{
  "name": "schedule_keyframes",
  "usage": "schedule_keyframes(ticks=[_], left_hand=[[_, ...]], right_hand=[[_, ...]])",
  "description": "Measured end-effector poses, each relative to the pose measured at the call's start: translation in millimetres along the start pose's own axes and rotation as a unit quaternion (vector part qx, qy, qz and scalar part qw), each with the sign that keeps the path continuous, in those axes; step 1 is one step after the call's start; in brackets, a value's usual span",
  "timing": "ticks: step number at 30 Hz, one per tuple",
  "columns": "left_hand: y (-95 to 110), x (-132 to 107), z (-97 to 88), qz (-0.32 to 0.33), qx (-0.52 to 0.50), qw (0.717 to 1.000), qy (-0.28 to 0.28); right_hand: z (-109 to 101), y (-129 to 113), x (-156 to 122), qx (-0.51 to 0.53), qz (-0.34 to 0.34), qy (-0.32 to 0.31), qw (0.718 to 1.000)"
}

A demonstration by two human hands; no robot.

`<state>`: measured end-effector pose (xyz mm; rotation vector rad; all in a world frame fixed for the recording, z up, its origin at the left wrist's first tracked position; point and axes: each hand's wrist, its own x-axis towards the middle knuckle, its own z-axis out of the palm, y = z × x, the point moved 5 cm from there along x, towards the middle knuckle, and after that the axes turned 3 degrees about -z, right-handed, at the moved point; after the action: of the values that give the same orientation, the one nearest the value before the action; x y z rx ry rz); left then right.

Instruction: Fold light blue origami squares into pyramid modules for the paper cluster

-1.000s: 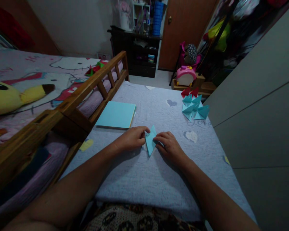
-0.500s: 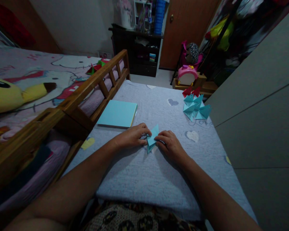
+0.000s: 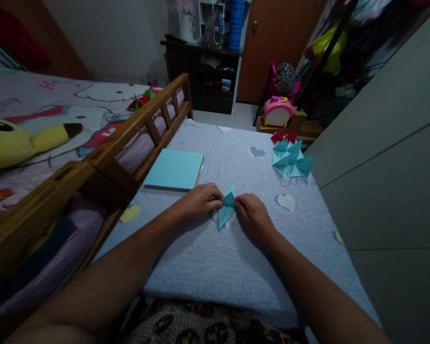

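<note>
The left hand [image 3: 199, 199] and the right hand [image 3: 255, 213] are apart from each other, with the small folded paper [image 3: 227, 210] between them, near the centre of the frame. Each hand pinches one side corner of this paper, the left hand at its left edge and the right hand at its right edge.

What has just changed is the upper layer: it is now spread across the middle, with a darker pocket under the top point and a longer point toward the bottom of the frame. For the folding work this seems to mean that a new fold is being shaped and is not yet pressed flat.

Compared with the earliest frame, where the paper is a narrow closed kite and the right fingers lie on its face, those fingers are now at its edge.

Farther out, the stack of blue sheets [image 3: 175, 169] lies left of centre on the patterned cloth [image 3: 186, 267], and the blue folded pieces [image 3: 290, 162] sit at the upper right, just beside the red folded pieces [image 3: 290, 135]. All these stay in their places.
</note>
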<state>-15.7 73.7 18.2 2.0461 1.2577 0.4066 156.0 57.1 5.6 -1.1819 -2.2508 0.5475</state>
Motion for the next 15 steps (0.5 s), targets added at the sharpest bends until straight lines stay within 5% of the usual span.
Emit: schedule_keyframes(ticks=[8,15], left_hand=[[-1.5,4.9,8.6,-0.049,0.059,0.993,0.092],[1.6,3.1,10.5,-0.062,0.101,0.986,0.115]], right_hand=[[-2.3,3.7,-3.2,0.067,0.065,0.057,0.994],[-2.7,-6.8,-6.4,-0.035,-0.025,0.057,0.997]])
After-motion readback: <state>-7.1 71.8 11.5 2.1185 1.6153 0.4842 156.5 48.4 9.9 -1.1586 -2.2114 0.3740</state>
